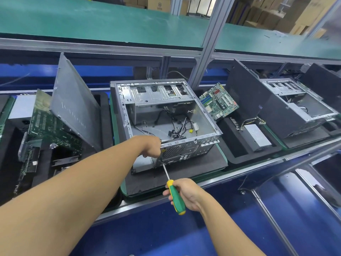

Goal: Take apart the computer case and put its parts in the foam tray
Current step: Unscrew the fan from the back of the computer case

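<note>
Lying open on foam tray (193, 170): computer case (166, 115), 12 o'clock of right hand (186, 194). Grip clamped on screwdriver (175, 196), tip at rear panel. Left hand (151, 146) at rear rim; grip hidden, cannot tell.

The left grip (151, 147) is curled at the rear edge of the computer case (166, 115) with its fingertips turned away, so whether they pinch anything cannot be told. The screwdriver (175, 198) tip meets the rear panel at a spot too small to make out. Parts in the left foam tray (104, 111) run off the view's left edge, and the cardboard boxes (276, 13) beyond the shelf are blurred.
</note>
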{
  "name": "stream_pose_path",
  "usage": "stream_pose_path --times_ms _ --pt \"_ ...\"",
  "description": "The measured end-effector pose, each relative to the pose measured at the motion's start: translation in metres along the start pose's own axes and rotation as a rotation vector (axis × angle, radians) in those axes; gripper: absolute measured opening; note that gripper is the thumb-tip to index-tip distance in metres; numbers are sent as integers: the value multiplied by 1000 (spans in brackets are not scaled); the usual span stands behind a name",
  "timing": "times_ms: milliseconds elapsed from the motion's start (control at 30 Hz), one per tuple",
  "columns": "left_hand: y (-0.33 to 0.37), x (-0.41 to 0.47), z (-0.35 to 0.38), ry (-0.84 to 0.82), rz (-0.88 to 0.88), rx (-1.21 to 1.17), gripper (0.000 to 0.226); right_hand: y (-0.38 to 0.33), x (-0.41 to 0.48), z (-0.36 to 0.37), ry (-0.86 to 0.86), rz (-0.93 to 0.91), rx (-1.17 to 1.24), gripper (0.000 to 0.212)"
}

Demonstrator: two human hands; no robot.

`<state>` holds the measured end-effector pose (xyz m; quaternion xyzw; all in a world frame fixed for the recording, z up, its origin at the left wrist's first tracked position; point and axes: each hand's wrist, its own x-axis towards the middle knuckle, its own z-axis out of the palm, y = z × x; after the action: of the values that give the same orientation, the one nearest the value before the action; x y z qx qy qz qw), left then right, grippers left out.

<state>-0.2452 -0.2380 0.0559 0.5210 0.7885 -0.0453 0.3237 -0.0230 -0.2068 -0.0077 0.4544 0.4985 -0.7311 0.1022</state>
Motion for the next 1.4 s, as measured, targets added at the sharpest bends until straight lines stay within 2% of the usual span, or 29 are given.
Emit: stream_pose_path --times_ms 133,233,567,700,800,867,933,1000,1067,1167,1233,1300,1333,1400 --pt "0 -1 0 -1 -3 10 12 7 1 -3 72 -108 -92 16" --pt "0 -1 0 -9 3 -3 13 11 4 -4 92 -154 -58 8" --pt "2 -4 -2 -7 1 0 14 10 7 2 195 -131 -62 12" --pt "1 -6 -1 -3 -10 -34 9 7 8 7 178 -64 -23 22" --pt "-1 -7 0 -39 -17 -87 13 7 7 5 177 -92 -88 23" --pt "-2 -8 1 18 -5 -8 26 9 7 3 184 -132 -120 18" --pt "-6 -10 5 141 47 87 61 11 7 1 199 -165 -155 12" --pt "-11 -14 9 251 174 109 92 13 8 1 225 -181 -176 10" --pt "-13 -26 17 404 337 209 100 15 10 1 236 -191 -167 13" --pt "-5 -45 32 759 526 431 78 13 10 3 255 -204 -140 17" --pt "2 -55 49 915 630 391 49 11 10 4 263 -221 -136 20" --pt "8 -59 69 869 661 224 26 8 9 6 261 -229 -148 25" --pt "9 -60 79 796 599 138 17 7 9 6 262 -225 -164 27" --pt "7 -55 99 638 332 -96 7 5 9 6 266 -215 -202 29"
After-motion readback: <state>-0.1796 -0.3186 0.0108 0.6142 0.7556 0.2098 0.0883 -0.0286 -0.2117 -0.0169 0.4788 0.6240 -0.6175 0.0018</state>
